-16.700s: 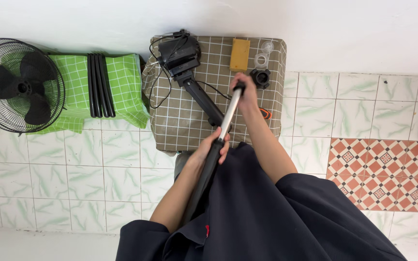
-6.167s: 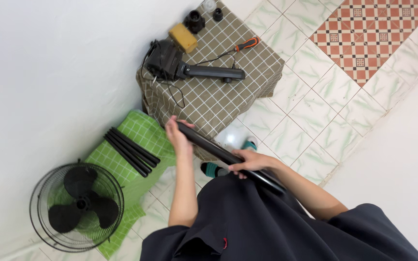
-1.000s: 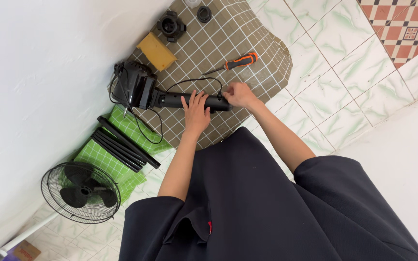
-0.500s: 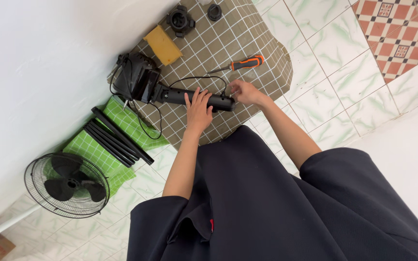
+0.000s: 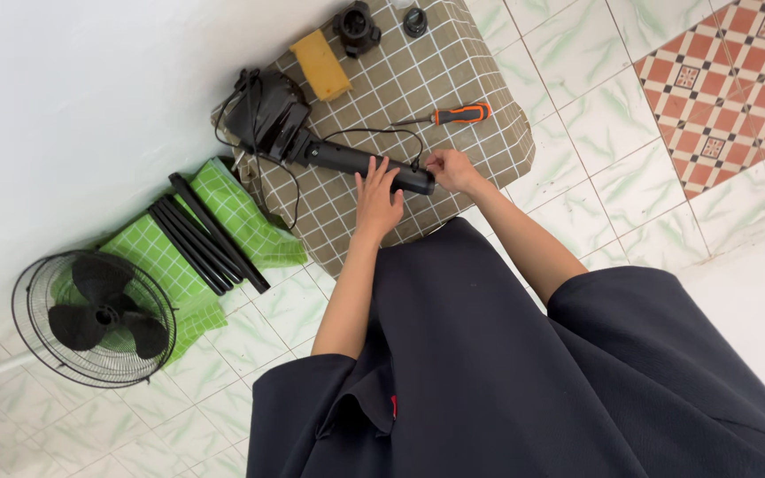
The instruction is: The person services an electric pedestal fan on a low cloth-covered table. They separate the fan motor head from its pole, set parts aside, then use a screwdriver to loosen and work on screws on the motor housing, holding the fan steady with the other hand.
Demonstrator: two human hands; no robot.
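Note:
A black fan motor unit with a black tube neck point(image 5: 338, 157) lies across a small table covered in an olive checked cloth point(image 5: 480, 80). My left hand point(image 5: 377, 196) rests flat on the tube near its free end, fingers spread. My right hand point(image 5: 450, 169) pinches at the tube's end, where a black cord loops. An orange-handled screwdriver point(image 5: 453, 114) lies just beyond my right hand.
A yellow block point(image 5: 322, 65) and two black round parts point(image 5: 356, 25) sit at the table's far side. Several black rods point(image 5: 207, 232) lie on a green checked cloth point(image 5: 241, 212) on the floor. A fan head in a wire cage point(image 5: 95, 317) stands by the wall.
The long pole that I held earlier is no longer in my hands. In the last second my hands stayed on the tube's end while the view shifted slightly.

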